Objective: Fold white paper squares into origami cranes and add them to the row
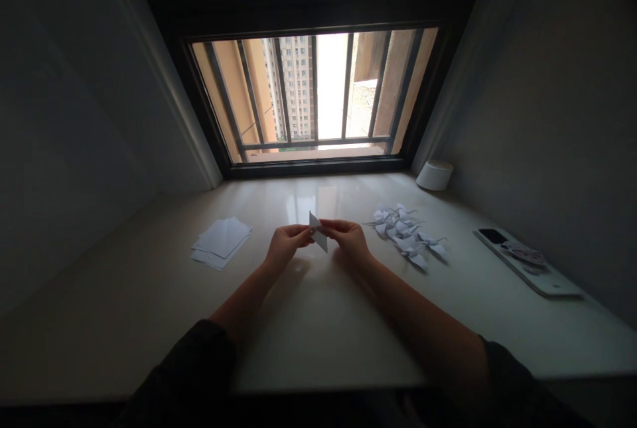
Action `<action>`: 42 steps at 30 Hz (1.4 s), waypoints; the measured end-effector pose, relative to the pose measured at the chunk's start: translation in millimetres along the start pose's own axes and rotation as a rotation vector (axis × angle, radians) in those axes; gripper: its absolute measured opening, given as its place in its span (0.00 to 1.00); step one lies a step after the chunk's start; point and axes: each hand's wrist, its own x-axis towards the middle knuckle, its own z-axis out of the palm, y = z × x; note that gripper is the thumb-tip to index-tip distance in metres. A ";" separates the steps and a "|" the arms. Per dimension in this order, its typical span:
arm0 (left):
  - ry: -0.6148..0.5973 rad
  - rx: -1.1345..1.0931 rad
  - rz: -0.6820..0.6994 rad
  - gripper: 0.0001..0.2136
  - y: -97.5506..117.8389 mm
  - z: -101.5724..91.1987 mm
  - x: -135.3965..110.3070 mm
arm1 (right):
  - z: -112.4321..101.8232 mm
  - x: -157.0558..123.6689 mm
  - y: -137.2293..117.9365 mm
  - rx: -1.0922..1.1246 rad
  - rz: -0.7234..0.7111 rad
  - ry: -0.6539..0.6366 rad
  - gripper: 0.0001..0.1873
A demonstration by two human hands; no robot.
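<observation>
Folded paper (320, 239) pinched between two hands above a pale surface (328, 335)

Through the head view I see a small white piece, crisp and flat-faced, with a pointed upper tip and a slanting lower point. It is held up over the middle of the surface, closer to the far edge than the near one. The left hand (283, 242) pinches it between thumb and fingers from one side; the right hand (351, 240) pinches it from the other. Fingertips cover its middle, so I cannot read every crease.

The surface is smooth and glossy, catching window light. Toward its left edge I see thin white sheets (221, 242), loosely stacked with corners askew. Right of the hands lies a heap of crane-like paper figures (405, 235), all spiky tips and angled wings. A white phone (542, 275) lies along the right edge, and a rounded white object (435, 176) stands at the far right corner, near the dark window frame (318, 0).
</observation>
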 end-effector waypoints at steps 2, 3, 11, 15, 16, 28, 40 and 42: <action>-0.010 -0.005 0.003 0.18 -1.6 -0.3 0.4 | 0.5 0.0 0.6 -0.002 -0.013 -0.006 0.16; -0.015 -0.007 0.004 0.17 -2.0 -0.3 0.4 | 0.3 0.2 1.2 -0.016 -0.022 -0.008 0.16; 0.016 0.052 0.006 0.17 -1.3 1.3 -0.8 | -4.8 3.8 6.7 -0.313 -0.221 -0.042 0.13; 0.081 0.040 0.024 0.16 -2.2 1.3 -0.1 | -3.9 1.3 4.4 -0.397 -0.290 -0.061 0.12; 0.086 0.033 0.018 0.16 -2.4 1.1 0.1 | -3.3 0.5 3.5 -0.413 -0.306 -0.065 0.12; 0.140 -0.004 0.029 0.16 2.1 4.3 -1.8 | 0.2 -2.7 7.6 -0.120 0.037 -0.166 0.19; 0.217 -0.084 0.084 0.17 8.4 1.8 -0.8 | -0.2 -5.3 5.0 -0.184 0.023 -0.143 0.18; 0.211 -0.118 0.069 0.17 7.4 2.2 -0.6 | -0.2 -5.2 4.1 -0.171 0.034 -0.145 0.17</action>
